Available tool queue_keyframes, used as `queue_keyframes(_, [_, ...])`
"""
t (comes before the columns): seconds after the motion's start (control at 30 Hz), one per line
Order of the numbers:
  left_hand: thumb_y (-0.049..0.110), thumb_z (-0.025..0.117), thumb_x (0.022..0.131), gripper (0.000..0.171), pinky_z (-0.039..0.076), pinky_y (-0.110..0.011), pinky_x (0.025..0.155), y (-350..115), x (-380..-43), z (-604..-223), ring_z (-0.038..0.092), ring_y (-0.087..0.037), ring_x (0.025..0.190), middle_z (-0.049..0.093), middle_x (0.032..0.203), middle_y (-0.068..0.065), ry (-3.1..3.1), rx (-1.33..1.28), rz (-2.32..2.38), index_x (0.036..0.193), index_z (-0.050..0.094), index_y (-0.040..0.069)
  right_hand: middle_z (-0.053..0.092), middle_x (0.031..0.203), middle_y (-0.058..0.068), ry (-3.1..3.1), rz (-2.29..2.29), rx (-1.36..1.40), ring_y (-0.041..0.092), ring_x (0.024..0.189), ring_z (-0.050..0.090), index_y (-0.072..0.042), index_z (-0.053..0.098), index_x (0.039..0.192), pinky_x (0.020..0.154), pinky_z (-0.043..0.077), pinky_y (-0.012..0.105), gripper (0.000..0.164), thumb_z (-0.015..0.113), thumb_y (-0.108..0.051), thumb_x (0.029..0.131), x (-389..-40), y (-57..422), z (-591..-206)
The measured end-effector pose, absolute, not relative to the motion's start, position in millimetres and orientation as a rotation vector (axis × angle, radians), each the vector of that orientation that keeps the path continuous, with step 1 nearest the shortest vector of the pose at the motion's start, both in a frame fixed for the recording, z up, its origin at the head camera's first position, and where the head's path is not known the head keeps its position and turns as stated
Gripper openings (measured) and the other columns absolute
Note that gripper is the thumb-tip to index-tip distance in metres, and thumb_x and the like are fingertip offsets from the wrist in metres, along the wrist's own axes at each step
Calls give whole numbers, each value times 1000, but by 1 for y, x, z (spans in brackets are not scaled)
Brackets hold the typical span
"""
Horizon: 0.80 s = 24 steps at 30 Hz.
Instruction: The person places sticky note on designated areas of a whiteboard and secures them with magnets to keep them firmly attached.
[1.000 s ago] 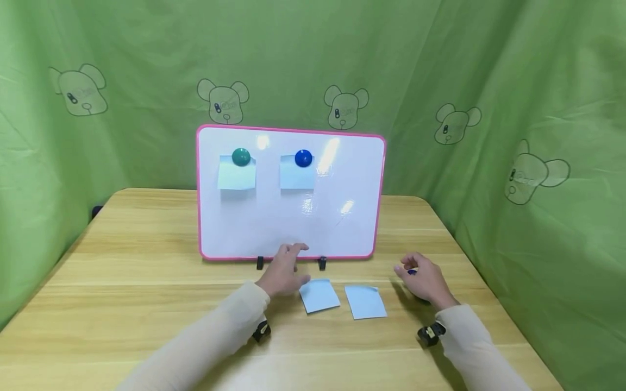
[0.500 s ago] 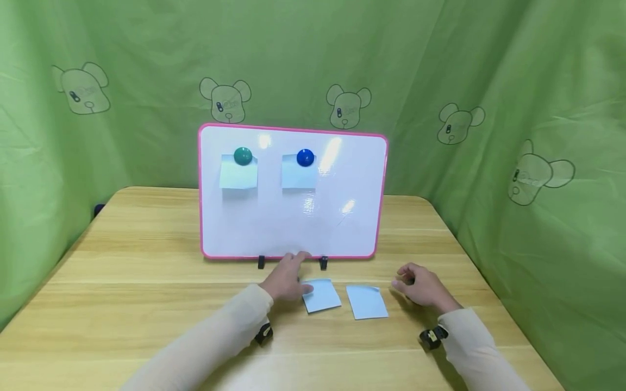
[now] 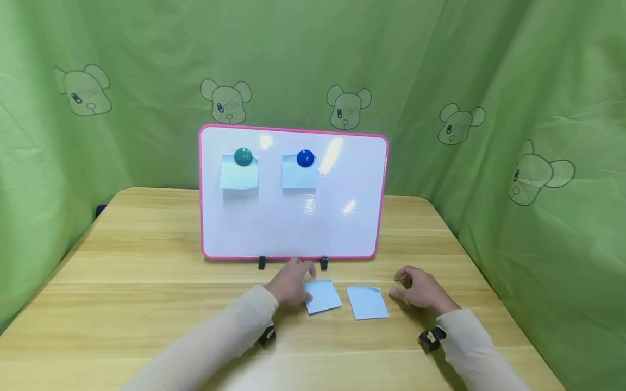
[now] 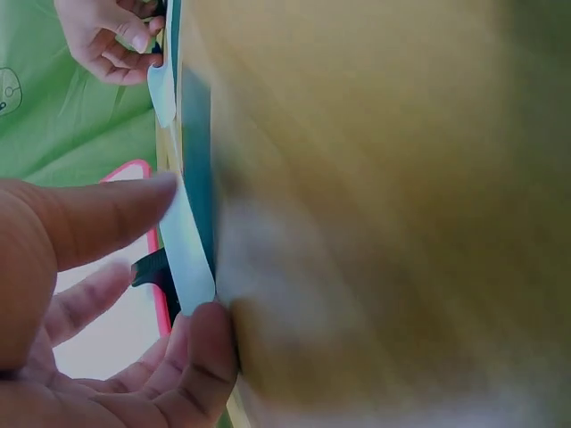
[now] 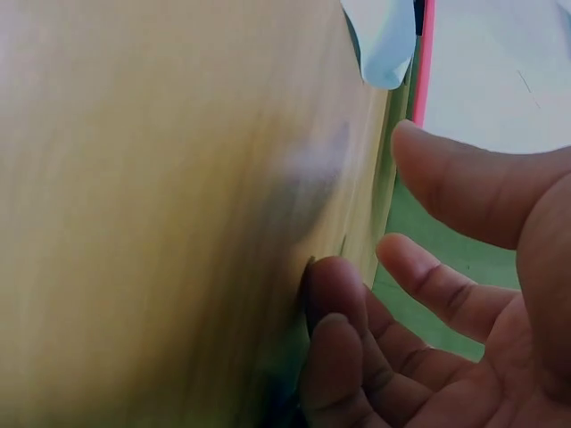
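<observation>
In the head view, my left hand point(image 3: 289, 282) is over the left edge of a light-blue sticky note point(image 3: 324, 297) lying on the table. Its thumb and fingers are spread apart at two sides of this note point(image 4: 186, 245), as the left wrist view shows. A second sticky note point(image 3: 368, 302), its far edge slightly curled, lies to the right. Further right, my right hand point(image 3: 421, 288) hovers low at the tabletop, fingers loosely bent and thumb apart from them. A dark, blurred thing point(image 5: 278, 397) shows beneath its fingers in the right wrist view; its kind is unclear.
A pink-framed whiteboard point(image 3: 293, 222) stands on black feet point(image 3: 261, 263) behind the notes. A green magnet point(image 3: 243, 157) and a blue magnet point(image 3: 305, 158) each hold a sticky note on it. Green curtain point(image 3: 161, 152) surrounds the wooden table point(image 3: 122, 304).
My left hand has drawn back from the whiteboard's lower edge onto the left note. My right hand has lowered slightly; the blue thing seen earlier between its fingers is no longer visible in the head view.
</observation>
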<state>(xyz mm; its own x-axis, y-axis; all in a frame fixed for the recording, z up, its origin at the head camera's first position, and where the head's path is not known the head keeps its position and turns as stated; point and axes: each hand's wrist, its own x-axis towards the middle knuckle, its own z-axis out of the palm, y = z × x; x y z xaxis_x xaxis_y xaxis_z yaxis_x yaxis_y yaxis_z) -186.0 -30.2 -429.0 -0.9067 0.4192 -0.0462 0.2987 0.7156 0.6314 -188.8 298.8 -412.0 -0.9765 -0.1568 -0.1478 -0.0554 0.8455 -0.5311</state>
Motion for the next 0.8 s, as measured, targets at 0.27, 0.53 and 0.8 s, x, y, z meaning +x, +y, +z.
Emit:
queue_keyframes(0.27, [7,82,66,24,47,-31,87,-25,-185,-426,51,-18,88,59,85,1,2786,691,778,79,62,12,54,91,10,2802,-844,-142,20,70,52,3,58,112,60,48,33,40,75,-22,85,-186,297,-414])
queue_keyframes(0.53, [6,82,70,35,43,-36,100,-19,-183,-424,56,-23,106,67,108,-5,2774,667,737,102,71,7,54,87,8,2871,-783,-163,21,74,51,6,58,114,60,46,33,42,69,-26,90,-186,307,-408])
queue_keyframes(0.8, [0,81,67,43,46,-32,94,-16,-181,-426,53,-20,98,62,105,-6,2781,672,768,107,69,7,56,94,15,2887,-712,-100,26,78,54,7,55,117,63,49,37,48,71,-28,89,-187,319,-402])
